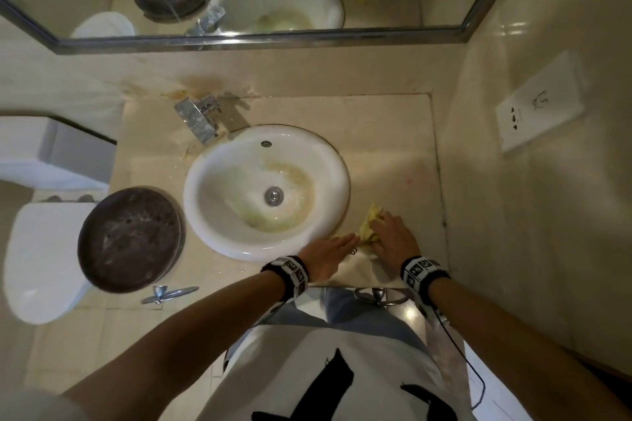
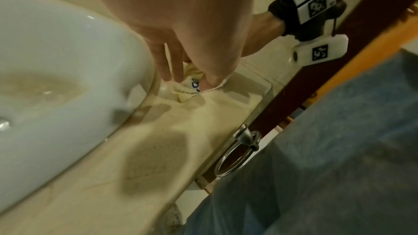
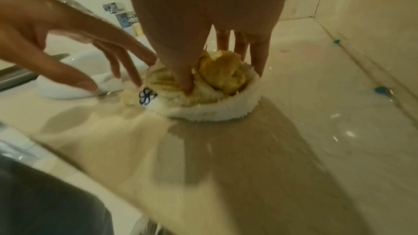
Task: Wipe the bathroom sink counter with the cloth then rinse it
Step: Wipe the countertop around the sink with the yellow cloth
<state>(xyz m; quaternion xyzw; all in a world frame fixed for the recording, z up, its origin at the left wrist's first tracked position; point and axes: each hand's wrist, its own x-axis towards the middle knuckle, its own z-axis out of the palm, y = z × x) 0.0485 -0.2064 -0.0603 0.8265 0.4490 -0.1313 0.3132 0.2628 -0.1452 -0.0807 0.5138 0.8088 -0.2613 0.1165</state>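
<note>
A bunched yellow-and-white cloth [image 1: 367, 227] [image 3: 214, 96] lies on the beige counter [image 1: 393, 147] just right of the white sink [image 1: 191, 195]. My right hand [image 1: 393, 236] [image 3: 203, 24] grips the cloth from above, thumb dug into its folds and fingers on its far side. My left hand [image 1: 333, 249] [image 2: 181, 24] reaches in from the sink side with straight fingers. Its fingertips touch the cloth's [image 2: 190, 85] near edge by the blue logo. The sink bowl is stained yellowish around the drain.
A chrome tap [image 1: 200, 120] stands behind the sink. A dark round basin [image 1: 130, 239] sits at the counter's left end, above the toilet [image 1: 37, 260]. A towel ring [image 1: 379, 296] hangs on the front edge. The tiled wall with a socket plate [image 1: 540, 102] closes the right side.
</note>
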